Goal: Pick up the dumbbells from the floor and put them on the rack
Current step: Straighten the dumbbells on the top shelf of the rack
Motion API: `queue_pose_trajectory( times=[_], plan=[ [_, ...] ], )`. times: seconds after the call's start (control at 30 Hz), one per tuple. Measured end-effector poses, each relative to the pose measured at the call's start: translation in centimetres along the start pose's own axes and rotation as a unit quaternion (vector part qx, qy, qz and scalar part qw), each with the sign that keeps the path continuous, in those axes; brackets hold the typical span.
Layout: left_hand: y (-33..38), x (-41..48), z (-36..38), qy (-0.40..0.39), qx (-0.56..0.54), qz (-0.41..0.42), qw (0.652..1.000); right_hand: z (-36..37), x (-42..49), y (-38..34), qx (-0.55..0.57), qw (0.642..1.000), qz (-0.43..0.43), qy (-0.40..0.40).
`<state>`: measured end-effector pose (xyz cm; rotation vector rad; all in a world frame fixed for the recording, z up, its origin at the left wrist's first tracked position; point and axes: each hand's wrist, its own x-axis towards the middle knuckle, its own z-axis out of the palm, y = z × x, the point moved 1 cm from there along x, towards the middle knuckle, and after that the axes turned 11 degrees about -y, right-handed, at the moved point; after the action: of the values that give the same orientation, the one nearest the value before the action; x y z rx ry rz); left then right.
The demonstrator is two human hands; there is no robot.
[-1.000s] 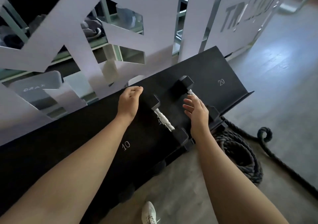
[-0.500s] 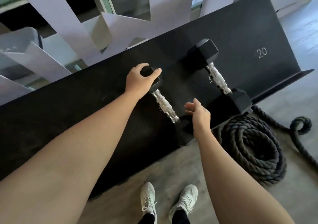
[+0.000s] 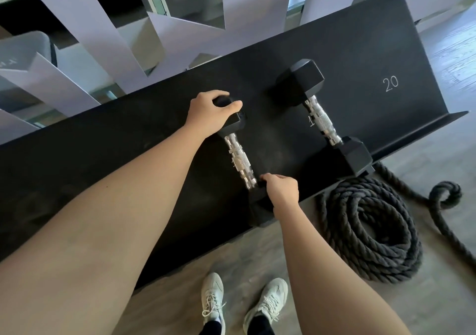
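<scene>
- The rack (image 3: pixel 154 169) was one long black sloped shelf, marked "20" near its right end.
- One coiled black rope (image 3: pixel 368 231) lay on the floor just beside the rack's right front.
- Two dumbbells sat on the rack, black hex heads, knurled chrome handles: the right dumbbell (image 3: pixel 322 120) untouched, the left dumbbell (image 3: pixel 240 159) under your hands.
- Your left hand (image 3: pixel 208 114) was closed over its far head; your right hand (image 3: pixel 282 190) curled on its near head at the shelf's front lip.
- Your two white shoes (image 3: pixel 212 300) stood below.
</scene>
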<state>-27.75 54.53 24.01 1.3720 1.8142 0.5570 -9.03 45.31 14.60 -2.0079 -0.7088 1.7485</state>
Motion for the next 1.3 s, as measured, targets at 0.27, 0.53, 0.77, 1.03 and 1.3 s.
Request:
queue_pose_trajectory(
  times=[0.27, 0.53, 0.77, 1.03, 1.3],
  plan=[
    [0.2, -0.3, 0.2, -0.008, -0.006, -0.01, 1.0, -0.4, -0.1, -0.3, 0.08, 0.995, 0.038, -0.039],
    [2.3, -1.5, -1.7, -0.019, -0.143, -0.016, 0.989, -2.0, -0.5, -3.1, 0.164, 0.979, -0.035, -0.112],
    [6.2, -1.9, -0.3, -0.034, -0.432, 0.066, 0.899, -7.6, -2.9, -10.3, 0.385, 0.883, -0.149, -0.221],
    [12.3, 3.7, 4.9, -0.09, -0.489, 0.033, 0.867, -16.8, 0.2, -13.0, 0.4, 0.88, -0.212, -0.147],
    [15.9, 9.4, 10.7, -0.07, -0.15, -0.017, 0.986, -20.0, 7.6, -9.7, 0.119, 0.974, -0.192, 0.007]
  ],
)
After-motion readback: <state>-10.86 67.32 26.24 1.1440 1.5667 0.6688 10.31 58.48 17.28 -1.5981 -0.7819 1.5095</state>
